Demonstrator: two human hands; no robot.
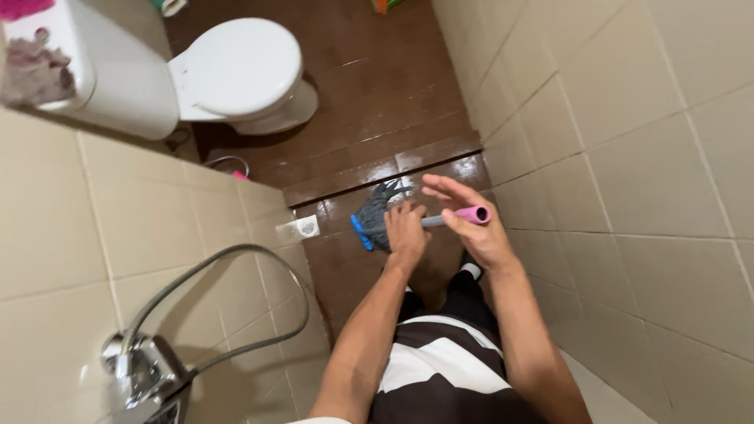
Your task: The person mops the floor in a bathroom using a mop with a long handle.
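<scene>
nearest the camera is a striped black and white garment (440,369) with a soft cloth look, and both bare forearms reach forward over it. to the left, fixed on the glossy beige wall tiles (55,235), a shiny chrome shower valve (137,369) carries a grey ribbed hose (236,259) that curves up in a wide loop.

the left hand (406,233) is curled shut around the grey handle (432,222) of a mop, knuckles up, gripping it low down close to the mop head. the right hand (471,216) meets the same handle at its pink rounded end cap (473,214); the thumb and palm press on the cap while the fingers are spread open and straight, not wrapped around it.

the mop's long axis runs from the pink cap at the right, down and leftward toward the floor, seen steeply foreshortened. its head points away from the person and left: a blue plastic clamp (361,233) holding a bundle of grey stringy yarn (381,206) that rests on the dark brown floor (369,86), right at a raised step edge (377,169) where the planks shine wet.

a small white square fitting (302,228) sits at the foot of the left wall just beside the mop head. farther off stands a smooth white toilet (236,74) with its lid closed, and a white cistern (94,71) with a crumpled pinkish cloth (31,71) on top.
</scene>
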